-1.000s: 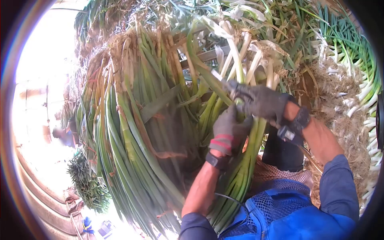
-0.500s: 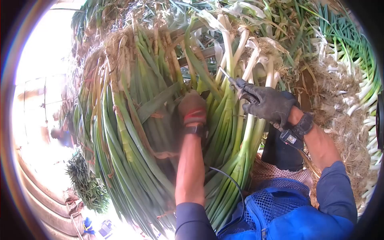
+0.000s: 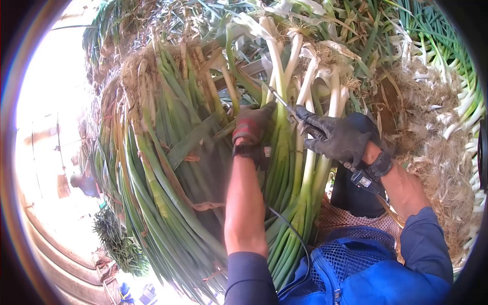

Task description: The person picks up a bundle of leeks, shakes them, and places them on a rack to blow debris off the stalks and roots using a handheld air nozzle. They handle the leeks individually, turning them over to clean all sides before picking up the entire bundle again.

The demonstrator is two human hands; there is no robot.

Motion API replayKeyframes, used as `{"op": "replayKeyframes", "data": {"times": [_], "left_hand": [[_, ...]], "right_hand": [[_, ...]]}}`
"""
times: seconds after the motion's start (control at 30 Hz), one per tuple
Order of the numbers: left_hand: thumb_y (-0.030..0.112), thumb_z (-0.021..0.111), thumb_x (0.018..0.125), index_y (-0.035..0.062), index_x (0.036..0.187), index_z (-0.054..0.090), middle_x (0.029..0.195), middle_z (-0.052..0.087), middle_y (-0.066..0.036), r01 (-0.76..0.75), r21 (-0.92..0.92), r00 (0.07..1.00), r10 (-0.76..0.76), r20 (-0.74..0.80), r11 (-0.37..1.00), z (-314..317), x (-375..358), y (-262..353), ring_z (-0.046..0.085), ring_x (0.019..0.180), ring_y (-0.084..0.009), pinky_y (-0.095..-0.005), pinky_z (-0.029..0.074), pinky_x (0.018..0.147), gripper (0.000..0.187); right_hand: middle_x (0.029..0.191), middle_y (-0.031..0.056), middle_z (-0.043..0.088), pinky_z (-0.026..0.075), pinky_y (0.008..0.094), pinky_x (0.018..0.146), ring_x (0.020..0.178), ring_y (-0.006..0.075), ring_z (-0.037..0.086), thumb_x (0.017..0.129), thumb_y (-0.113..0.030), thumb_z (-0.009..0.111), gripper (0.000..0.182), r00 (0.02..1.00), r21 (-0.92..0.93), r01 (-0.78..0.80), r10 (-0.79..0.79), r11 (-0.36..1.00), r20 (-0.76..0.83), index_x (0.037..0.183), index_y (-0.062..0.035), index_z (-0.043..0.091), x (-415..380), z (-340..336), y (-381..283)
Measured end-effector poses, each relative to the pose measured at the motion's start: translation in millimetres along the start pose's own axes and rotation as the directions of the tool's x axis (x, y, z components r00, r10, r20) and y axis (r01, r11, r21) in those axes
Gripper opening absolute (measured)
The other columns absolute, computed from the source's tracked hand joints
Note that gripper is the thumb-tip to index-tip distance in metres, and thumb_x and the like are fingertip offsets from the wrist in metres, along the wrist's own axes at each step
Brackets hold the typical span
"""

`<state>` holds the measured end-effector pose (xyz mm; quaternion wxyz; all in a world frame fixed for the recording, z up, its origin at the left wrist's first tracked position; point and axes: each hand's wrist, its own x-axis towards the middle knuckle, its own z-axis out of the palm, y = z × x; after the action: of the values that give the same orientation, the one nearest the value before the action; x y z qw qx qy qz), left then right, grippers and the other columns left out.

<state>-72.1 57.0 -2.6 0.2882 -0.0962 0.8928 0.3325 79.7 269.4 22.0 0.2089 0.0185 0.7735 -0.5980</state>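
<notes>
Your left hand (image 3: 252, 123), gloved, is closing around green onion stalks (image 3: 284, 168) at centre. Your right hand (image 3: 339, 138), just right of it, is gripping a thin-bladed knife (image 3: 282, 101) against the white stems. A bigger onion pile (image 3: 162, 152) is lying left.

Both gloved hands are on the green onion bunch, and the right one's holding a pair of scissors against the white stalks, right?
Not scissors. The head view shows the right hand gripping a knife, one thin blade against the white stalks of the green onion bunch. The left hand, gloved too, is on the bunch as you said.
</notes>
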Motion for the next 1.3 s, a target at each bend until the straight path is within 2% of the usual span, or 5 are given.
{"op": "replayKeyframes", "data": {"times": [0.27,0.37,0.57,0.83,1.3], "left_hand": [[0.025,0.076,0.096,0.0032,0.098,0.079,0.079,0.070,0.000,0.070,-0.374,0.997,-0.056,0.049,0.925,-47,-2,6,0.058,0.062,-0.0133,-0.0306,0.046,0.059,0.022],[0.020,0.073,0.094,0.0023,0.104,0.078,0.090,0.076,-0.003,-0.607,0.136,0.776,0.621,-0.110,0.783,-95,22,15,0.068,0.073,-0.0156,-0.0296,0.052,0.064,0.021],[0.016,0.067,0.090,0.0025,0.114,0.075,0.103,0.078,-0.015,-0.557,0.401,0.530,0.683,-0.502,0.727,-180,-24,138,0.074,0.089,-0.0243,-0.0355,0.056,0.072,0.028],[0.021,0.067,0.096,0.0011,0.108,0.075,0.099,0.077,-0.019,-0.081,0.318,0.940,0.178,-0.292,0.945,-43,-27,-47,0.074,0.088,-0.0347,-0.0430,0.055,0.073,0.024],[0.021,0.066,0.094,0.0052,0.122,0.073,0.113,0.075,-0.022,-0.083,0.137,0.915,0.130,-0.381,0.987,-6,-68,-110,0.072,0.105,-0.0391,-0.0421,0.054,0.091,0.034]], "right_hand": [[0.119,0.0119,0.070,0.054,0.0343,0.092,0.101,0.0221,0.067,0.099,-0.024,0.067,0.075,0.999,-0.088,0.039,-0.038,0.995,0.013,0.165,-0.0204,0.032,-4,-2,5],[0.119,0.0123,0.070,0.054,0.0349,0.093,0.103,0.0228,0.067,0.098,-0.024,0.068,0.075,0.995,-0.192,-0.080,0.091,0.978,0.049,0.165,-0.0209,0.033,-6,-7,-10],[0.134,0.0176,0.066,0.050,0.0347,0.105,0.121,0.0251,0.065,0.100,-0.026,0.066,0.074,0.998,0.000,0.054,-0.054,0.999,0.012,0.165,-0.0206,0.032,-4,0,11],[0.137,0.0208,0.065,0.054,0.0429,0.102,0.120,0.0369,0.067,0.098,-0.032,0.063,0.076,0.942,-0.274,0.155,-0.058,0.949,0.331,0.164,-0.0123,0.030,-1,18,-36],[0.121,0.0228,0.073,0.057,0.0454,0.099,0.099,0.0374,0.074,0.092,-0.033,0.056,0.080,0.863,-0.653,0.194,0.190,0.732,0.469,0.162,-0.0056,0.030,59,44,-95]]}}
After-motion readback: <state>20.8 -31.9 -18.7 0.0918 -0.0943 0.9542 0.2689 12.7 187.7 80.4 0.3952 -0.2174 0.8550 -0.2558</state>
